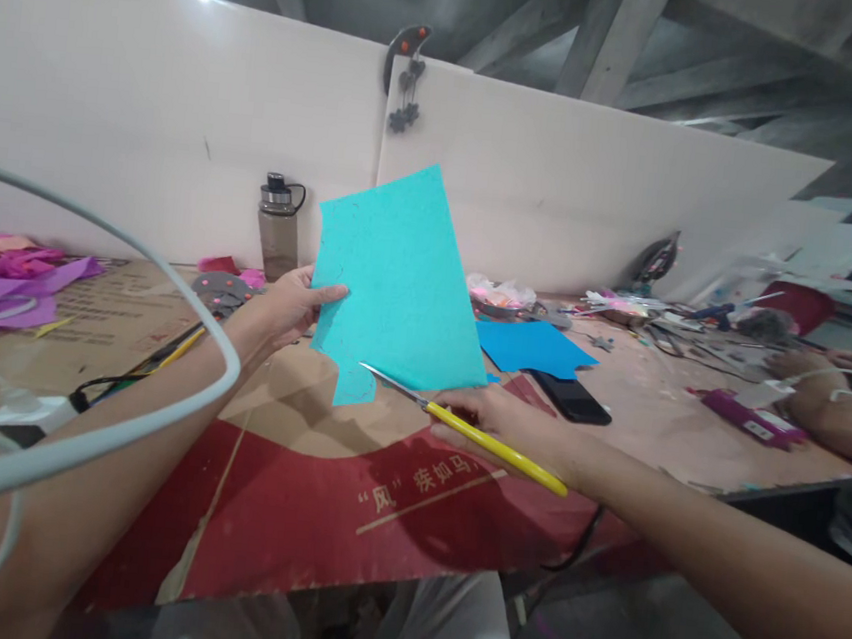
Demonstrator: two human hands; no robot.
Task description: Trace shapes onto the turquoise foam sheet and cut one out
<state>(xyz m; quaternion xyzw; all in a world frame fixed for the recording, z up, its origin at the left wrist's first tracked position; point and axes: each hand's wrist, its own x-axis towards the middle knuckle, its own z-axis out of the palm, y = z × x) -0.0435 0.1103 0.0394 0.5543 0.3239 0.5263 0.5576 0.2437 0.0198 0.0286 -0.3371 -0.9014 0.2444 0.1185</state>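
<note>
My left hand (298, 305) pinches the left edge of a turquoise felt sheet (400, 277), thumb on the near face. The sheet is held up, tilted, above the table, and faint marks run along its left side. Its lower edge is cut away in curves, leaving a tab (354, 385) hanging down. Yellow-handled scissors (496, 449) are in my right hand (507, 418), by the sheet's lower right corner. The blades point left and lie at the lower edge, beside the tab. My right fingers are partly hidden behind the handle and sheet.
A blue sheet (536, 347) partly covers a black phone (576, 399) on the right. Behind stands a bottle (278, 230) before a white panel (189, 116). Purple and pink scraps (14, 285) lie left. A white cable (184, 402) loops near the camera. Another person's arm (840, 405) rests far right.
</note>
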